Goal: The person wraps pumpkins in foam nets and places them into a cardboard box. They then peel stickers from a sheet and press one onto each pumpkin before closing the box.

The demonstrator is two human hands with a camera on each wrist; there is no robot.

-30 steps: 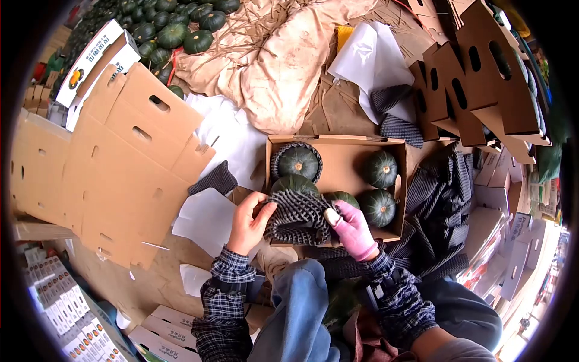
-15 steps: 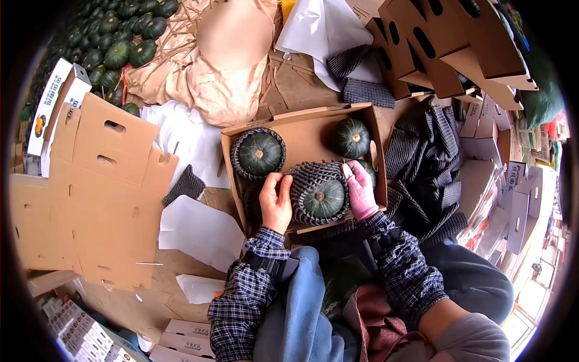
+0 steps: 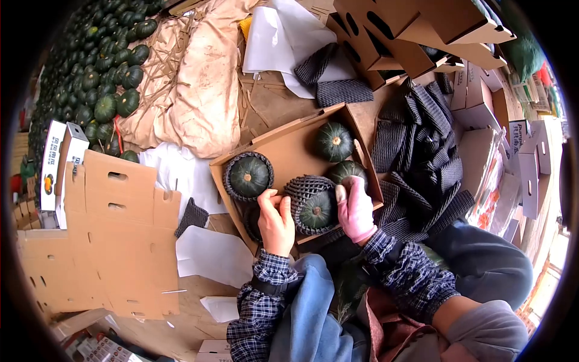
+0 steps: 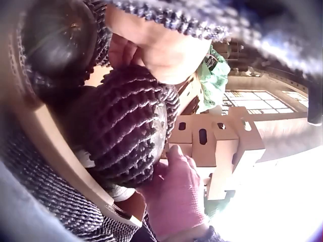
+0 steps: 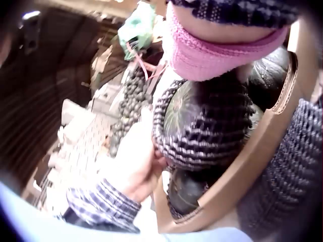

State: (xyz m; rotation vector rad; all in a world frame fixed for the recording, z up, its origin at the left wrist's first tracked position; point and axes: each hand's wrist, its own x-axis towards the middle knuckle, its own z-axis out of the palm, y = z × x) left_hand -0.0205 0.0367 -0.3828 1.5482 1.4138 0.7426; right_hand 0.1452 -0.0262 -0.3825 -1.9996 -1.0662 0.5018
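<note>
Round dark-green squash (image 3: 316, 212), sleeved in black foam netting (image 3: 297, 189), is held between the bare left hand (image 3: 276, 223) and the pink-gloved right hand (image 3: 357, 213), at the near side of an open brown cardboard box (image 3: 284, 142). Beyond the left hand, another netted squash (image 3: 249, 175) is seated; past the right hand, two uncovered green squashes (image 3: 335, 142) are placed. Farther right of both, dark ribbed foam sleeves (image 3: 419, 154) are heaped.

a produce packing shed: heaped green pumpkins (image 3: 105, 108), flattened cardboard (image 3: 120, 259) and brown cartons (image 4: 226, 151) show it.
</note>
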